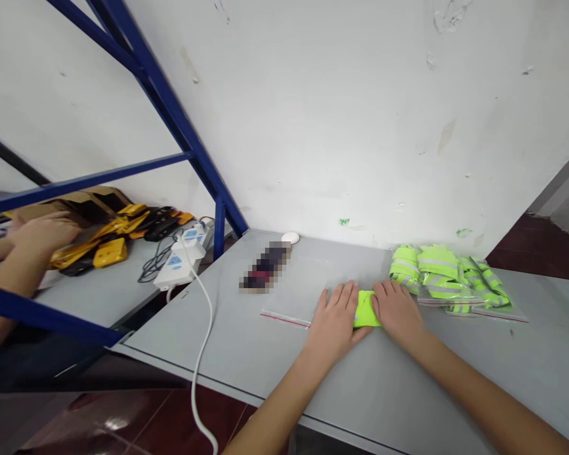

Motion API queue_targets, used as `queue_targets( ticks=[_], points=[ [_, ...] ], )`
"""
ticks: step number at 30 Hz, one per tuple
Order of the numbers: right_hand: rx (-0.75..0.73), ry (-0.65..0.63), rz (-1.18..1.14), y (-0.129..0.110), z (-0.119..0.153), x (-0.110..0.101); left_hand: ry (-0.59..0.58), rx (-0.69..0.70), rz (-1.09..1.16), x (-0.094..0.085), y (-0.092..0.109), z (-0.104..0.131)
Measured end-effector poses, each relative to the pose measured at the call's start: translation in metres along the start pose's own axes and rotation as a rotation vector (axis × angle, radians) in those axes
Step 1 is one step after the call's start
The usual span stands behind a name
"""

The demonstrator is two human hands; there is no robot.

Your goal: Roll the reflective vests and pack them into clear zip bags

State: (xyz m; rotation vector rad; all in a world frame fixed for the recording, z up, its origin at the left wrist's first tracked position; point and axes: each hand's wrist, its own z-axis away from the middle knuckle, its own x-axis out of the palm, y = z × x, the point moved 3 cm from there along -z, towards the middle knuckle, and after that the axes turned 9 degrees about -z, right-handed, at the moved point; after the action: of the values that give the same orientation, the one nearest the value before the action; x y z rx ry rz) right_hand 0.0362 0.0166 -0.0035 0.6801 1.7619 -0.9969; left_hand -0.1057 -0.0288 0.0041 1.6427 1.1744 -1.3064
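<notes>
A small folded piece of neon yellow-green fabric (367, 309) lies on the grey table (246, 341), between my two hands. My left hand (332, 319) rests flat over its left side, fingers stretched out and the thumb along its near edge. On its right side, my right hand (398, 308) presses down with its fingertips, the fingers close together. A clear zip bag (289, 300) with a red seal line lies flat to the left of my left hand. To the right of my right hand sit clear bags with rolled neon reflective strips (439, 272).
A blurred-out dark object (265, 266) and a white round item (290, 237) lie near the wall. A white cable (203, 341) crosses the table's left end from a power strip (177, 262). Behind the blue frame (171, 107), another person's arms (33, 259) are beside yellow-black gear (111, 249).
</notes>
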Motion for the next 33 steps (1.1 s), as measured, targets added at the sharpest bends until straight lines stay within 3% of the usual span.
queue_targets(
  ticks=[5, 8, 15, 19, 24, 29, 33],
  points=[
    [-0.278, -0.082, -0.049, -0.005, 0.010, -0.001, -0.104, 0.016, 0.113, 0.012, -0.007, -0.007],
    [-0.360, -0.133, -0.109, -0.003, 0.016, -0.007, -0.164, 0.079, 0.239, 0.014, -0.013, -0.006],
    [-0.314, -0.189, -0.149, 0.001, 0.019, -0.009, -0.222, 0.082, 0.572, 0.010, -0.014, 0.005],
    [-0.297, -0.181, -0.112, 0.004, 0.021, -0.007, -0.166, 0.121, 0.713, 0.008, -0.009, 0.007],
    [-0.238, -0.197, -0.134, 0.004, 0.024, -0.017, -0.060, 0.186, 0.598, 0.013, -0.003, 0.004],
    [-0.202, -0.162, -0.079, 0.005, 0.028, -0.015, -0.062, 0.181, 0.481, 0.020, 0.001, 0.003],
    [-0.184, -0.091, 0.057, 0.002, 0.030, -0.008, -0.061, 0.118, 0.503, 0.012, 0.006, 0.002]
  ],
)
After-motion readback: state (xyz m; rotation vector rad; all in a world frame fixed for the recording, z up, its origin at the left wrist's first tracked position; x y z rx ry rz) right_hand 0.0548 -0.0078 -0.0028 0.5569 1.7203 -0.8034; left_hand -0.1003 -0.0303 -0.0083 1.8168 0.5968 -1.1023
